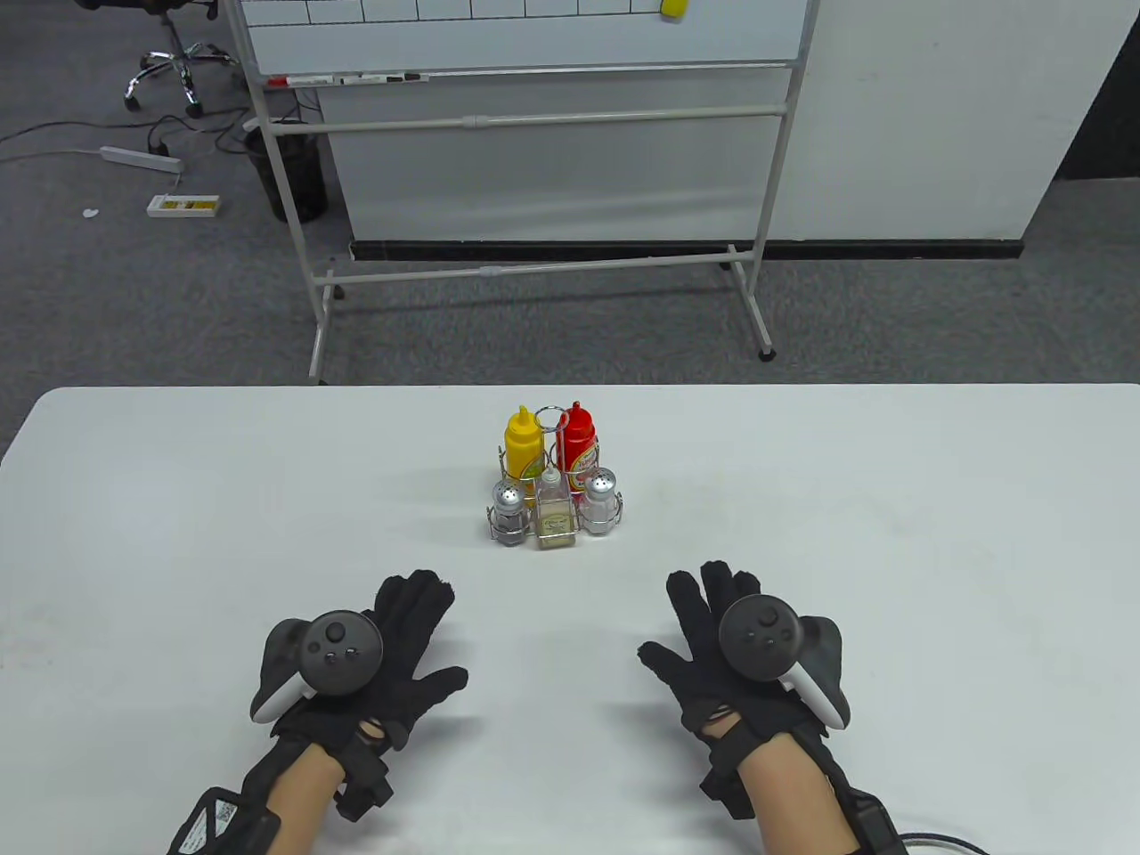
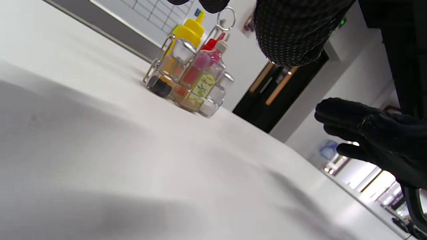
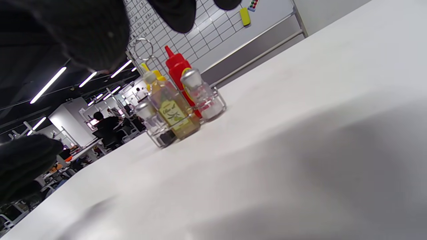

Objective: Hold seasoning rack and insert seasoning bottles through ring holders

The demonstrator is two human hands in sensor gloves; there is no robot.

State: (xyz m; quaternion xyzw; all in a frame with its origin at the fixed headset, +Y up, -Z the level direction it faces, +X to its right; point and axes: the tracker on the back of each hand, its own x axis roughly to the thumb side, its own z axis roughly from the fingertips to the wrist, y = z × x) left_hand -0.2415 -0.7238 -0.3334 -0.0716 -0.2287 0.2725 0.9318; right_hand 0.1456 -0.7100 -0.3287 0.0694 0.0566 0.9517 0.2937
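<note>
- One wire seasoning rack [image 1: 554,499] is standing upright near the middle of the white table [image 1: 891,534], its ring handle [image 1: 551,420] pointing straight up.
- Five bottles are sitting in the rack, all upright with caps upward: one yellow squeeze bottle [image 1: 524,443] and one red squeeze bottle [image 1: 579,438] at the back, one oil bottle [image 1: 554,509] front centre, and two shakers, the left shaker [image 1: 508,508] and the right shaker [image 1: 599,497], flanking it.
- Two gloved hands are lying palm-down on the table, well apart from each other and from the rack.
- The left hand [image 1: 374,659] is spreading its fingers, gripping nothing.
- The right hand [image 1: 726,655] is likewise spreading flat, holding nothing.
</note>
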